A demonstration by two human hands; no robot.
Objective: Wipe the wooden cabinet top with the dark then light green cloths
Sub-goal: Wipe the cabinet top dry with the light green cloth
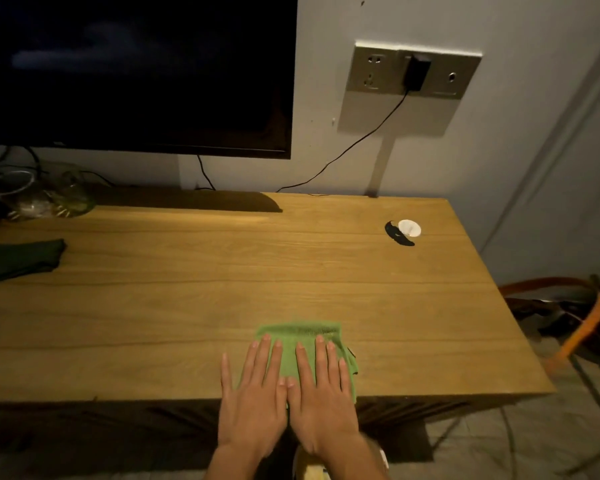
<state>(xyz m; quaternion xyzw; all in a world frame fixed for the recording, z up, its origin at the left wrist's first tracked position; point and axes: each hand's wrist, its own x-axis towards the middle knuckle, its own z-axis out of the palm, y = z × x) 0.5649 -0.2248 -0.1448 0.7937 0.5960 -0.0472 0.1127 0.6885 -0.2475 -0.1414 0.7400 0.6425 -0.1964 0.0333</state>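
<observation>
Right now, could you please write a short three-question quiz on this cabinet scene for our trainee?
1. True or false: both hands lie flat on the light green cloth.
2. Where is the dark green cloth? A) under the hands B) far left of the cabinet top C) on the floor
3. What is plugged into the wall socket?

Key: 1 true; the left hand and right hand press it. 2 B. 3 a black adapter.

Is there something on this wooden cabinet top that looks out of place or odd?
Nothing looks spilled or damaged. One small oddity: a small white round dish with a black curved object beside it sits near the far right edge of the wooden cabinet top, in the path of wiping. Both hands press the light green cloth flat.
</observation>
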